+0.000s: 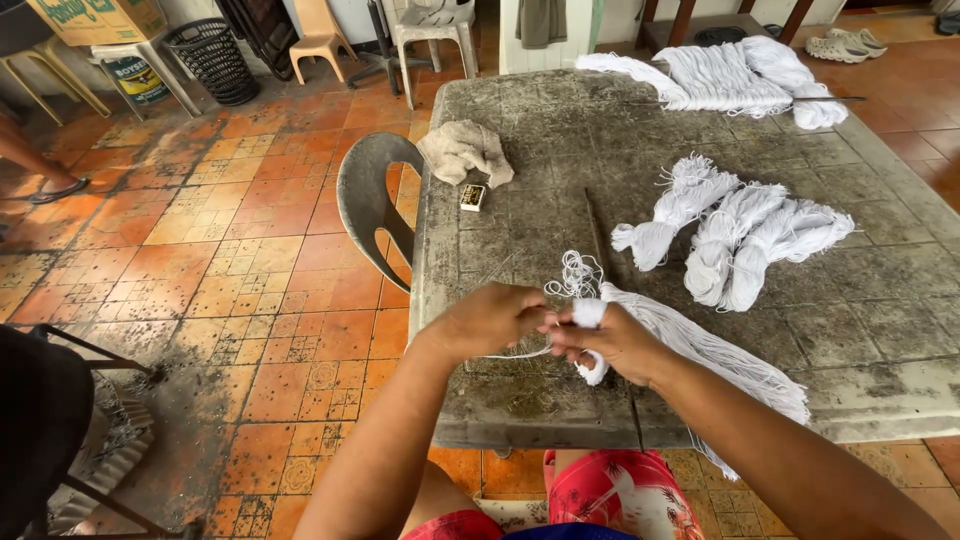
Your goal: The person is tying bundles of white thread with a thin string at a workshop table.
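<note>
I sat at a worn, stained grey table [880,400] on a floor of orange patterned tiles [250,260], dirty in places. A grey plastic chair [365,200] stood at the table's side, a black wire basket [212,60] and pale chairs [322,35] farther back

Soft white cotton-like string bundle [700,350], matt and fibrous, lies on a rough, stained, weathered stone-like bench [560,130]. At upper centre, a crumpled beige cloth [465,150], matt. At left, a smooth grey plastic chair [365,200]. The floor [200,250] is worn, grimy terracotta tile.
</note>
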